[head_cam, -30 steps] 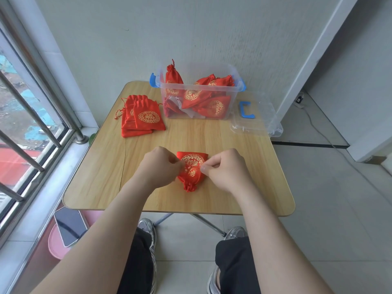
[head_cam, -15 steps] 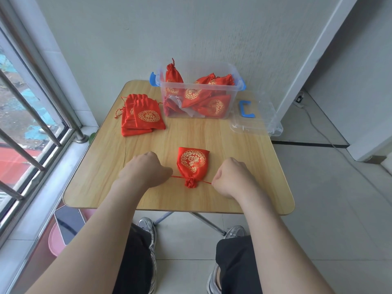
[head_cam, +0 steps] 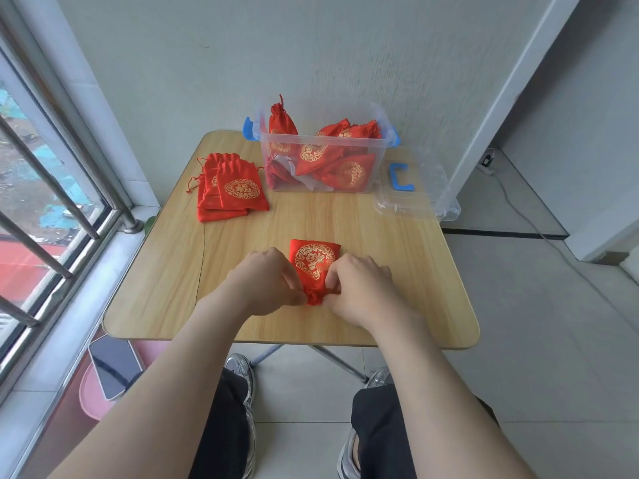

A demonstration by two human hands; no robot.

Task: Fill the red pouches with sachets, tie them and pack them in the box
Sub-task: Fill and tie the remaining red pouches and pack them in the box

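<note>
Both hands have come back in since half a second ago. They were spread apart on either side of the pouch then, and now they're bunched together at its neck. The left hand has its fingers curled in, fingertips pinching the gathered end from the left. The right hand mirrors it from the other side, knuckles up, fingers tucked in tight on the same bunched bit. I honestly can't make out the cord itself, it's too thin and the fingers cover it. Both forearms reach in low over the near edge of the table.

The red pouch lies flat on the wood around the middle of the near half, gold pattern up, neck pointing toward the person. The clear box is at the far edge with a bunch of filled pouches already in it, and its lid is just to the right. The stack of flat pouches is left of the box.
</note>
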